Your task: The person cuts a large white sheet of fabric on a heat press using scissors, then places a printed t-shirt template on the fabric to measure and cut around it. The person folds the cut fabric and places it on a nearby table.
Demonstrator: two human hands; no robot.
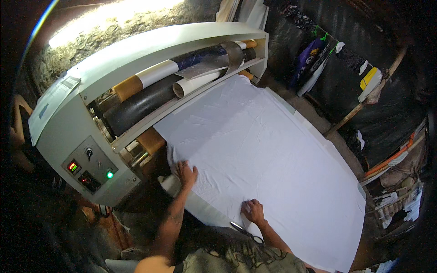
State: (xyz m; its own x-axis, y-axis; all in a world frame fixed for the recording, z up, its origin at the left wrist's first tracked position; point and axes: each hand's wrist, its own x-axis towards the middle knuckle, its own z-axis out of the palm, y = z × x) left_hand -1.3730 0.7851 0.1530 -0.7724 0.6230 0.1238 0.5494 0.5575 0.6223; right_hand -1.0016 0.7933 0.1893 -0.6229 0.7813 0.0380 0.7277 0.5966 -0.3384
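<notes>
A wide sheet of white fabric (pixel 273 150) lies over the table, with small wrinkles along its near and left sides. My left hand (pixel 185 174) rests on the fabric's left edge near the roller machine, its thumb apart from the fingers. Closer to me, my right hand (pixel 253 211) has its fingers curled in at the near edge of the fabric, seemingly gripping it; the fingertips are partly hidden. Beside that hand, a pair of scissors (pixel 246 232) with dark handles lies at the table's near edge, close to my body.
A large roller heat press (pixel 159 41) stands along the far left, with a black roller (pixel 141 107), a rolled white sheet (pixel 195 84) and a lit control panel (pixel 88 164). Clothes (pixel 314 63) hang on a line at the right. A wooden pole (pixel 364 102) slants nearby.
</notes>
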